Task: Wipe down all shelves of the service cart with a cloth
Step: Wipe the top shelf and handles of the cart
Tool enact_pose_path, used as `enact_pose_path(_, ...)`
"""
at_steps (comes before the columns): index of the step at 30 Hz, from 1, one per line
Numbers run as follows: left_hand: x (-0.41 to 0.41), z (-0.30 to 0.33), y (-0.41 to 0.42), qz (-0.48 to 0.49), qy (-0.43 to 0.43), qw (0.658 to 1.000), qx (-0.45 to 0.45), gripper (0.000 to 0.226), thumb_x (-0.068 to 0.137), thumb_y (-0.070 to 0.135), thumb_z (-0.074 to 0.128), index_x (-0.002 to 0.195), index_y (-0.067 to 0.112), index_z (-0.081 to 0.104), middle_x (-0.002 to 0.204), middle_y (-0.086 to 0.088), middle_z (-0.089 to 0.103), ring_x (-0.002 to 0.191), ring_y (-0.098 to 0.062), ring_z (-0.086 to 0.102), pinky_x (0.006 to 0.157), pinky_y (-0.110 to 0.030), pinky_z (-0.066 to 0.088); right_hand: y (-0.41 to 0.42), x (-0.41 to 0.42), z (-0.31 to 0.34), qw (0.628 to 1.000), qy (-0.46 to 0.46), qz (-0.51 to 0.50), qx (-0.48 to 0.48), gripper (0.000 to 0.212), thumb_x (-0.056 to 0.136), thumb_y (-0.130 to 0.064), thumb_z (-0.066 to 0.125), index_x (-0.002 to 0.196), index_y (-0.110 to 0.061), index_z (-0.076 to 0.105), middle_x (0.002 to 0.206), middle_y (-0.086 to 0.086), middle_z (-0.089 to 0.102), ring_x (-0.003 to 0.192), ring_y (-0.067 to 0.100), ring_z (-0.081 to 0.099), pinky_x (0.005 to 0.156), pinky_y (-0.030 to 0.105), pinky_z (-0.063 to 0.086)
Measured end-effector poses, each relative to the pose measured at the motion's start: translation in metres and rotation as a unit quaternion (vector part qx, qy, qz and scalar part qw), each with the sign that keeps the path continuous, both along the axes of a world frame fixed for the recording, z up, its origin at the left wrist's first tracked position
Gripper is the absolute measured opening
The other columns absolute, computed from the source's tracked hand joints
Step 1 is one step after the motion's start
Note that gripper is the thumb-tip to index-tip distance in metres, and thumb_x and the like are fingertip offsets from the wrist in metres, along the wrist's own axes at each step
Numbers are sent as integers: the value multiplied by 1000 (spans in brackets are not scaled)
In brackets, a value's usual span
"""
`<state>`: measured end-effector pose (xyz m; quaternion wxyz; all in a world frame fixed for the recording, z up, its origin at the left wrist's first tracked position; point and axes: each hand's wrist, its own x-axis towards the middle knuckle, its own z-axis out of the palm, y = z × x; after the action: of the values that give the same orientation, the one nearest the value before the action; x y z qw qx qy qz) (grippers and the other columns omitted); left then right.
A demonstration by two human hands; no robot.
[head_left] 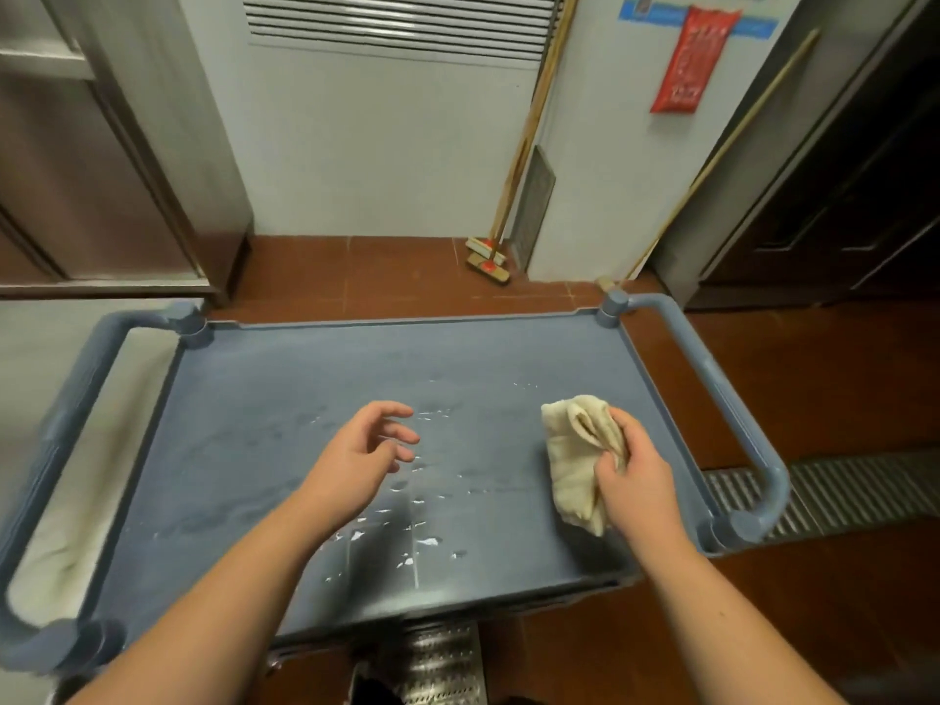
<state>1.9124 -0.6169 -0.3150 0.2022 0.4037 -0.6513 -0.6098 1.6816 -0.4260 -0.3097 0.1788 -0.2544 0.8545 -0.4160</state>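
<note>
The blue-grey service cart (285,399) fills the middle of the view, and only its top shelf shows. Water droplets (417,506) speckle the shelf's middle. My right hand (636,475) grips a bunched beige cloth (575,450) on the right part of the shelf. My left hand (361,450) hovers over the shelf's centre with fingers loosely spread, holding nothing. The lower shelves are hidden under the top one.
Cart handles curve out at the left (61,429) and right (732,404) ends. Brooms (503,216) lean against the white wall behind. A steel cabinet (91,170) stands at left, a dark door (839,185) at right, a floor drain grate (839,491) beside the cart.
</note>
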Motion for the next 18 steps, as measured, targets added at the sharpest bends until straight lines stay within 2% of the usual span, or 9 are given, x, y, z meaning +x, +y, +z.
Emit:
enact_pose_path(4,-55,-1,-33,-30,-1,999,16,47,86,-14,31,110,19,56,93,-4,65,77,-17,64,75,-33,51,-25,-41,1,999,22,-45,7,57,91,1,45,134,-36,53,118,-6,63,104,18,58,85,28,40)
enact_pose_path(8,-114,-5,-51,-51,-4,998,28,47,86,-13,31,111,19,56,94,-4,65,77,-18,65,78,-37,51,-45,-104,1,997,47,-62,22,60,88,2,47,137,-32,54,127,3,65,116,27,59,90,29,40)
enact_pose_path(13,-192,-6,-65,-24,-5,999,37,47,86,-13,30,108,21,55,94,-5,64,76,-17,65,77,-37,52,-77,-185,-12,997,35,-53,48,59,91,-4,45,138,-39,50,131,0,63,119,27,58,101,39,47)
enact_pose_path(18,-253,-20,-74,-9,-17,998,52,45,88,-13,31,113,16,54,97,-8,63,74,-15,64,76,-33,52,-113,-248,-29,991,101,-12,85,59,92,-9,45,142,-40,46,131,0,64,113,32,60,93,43,51)
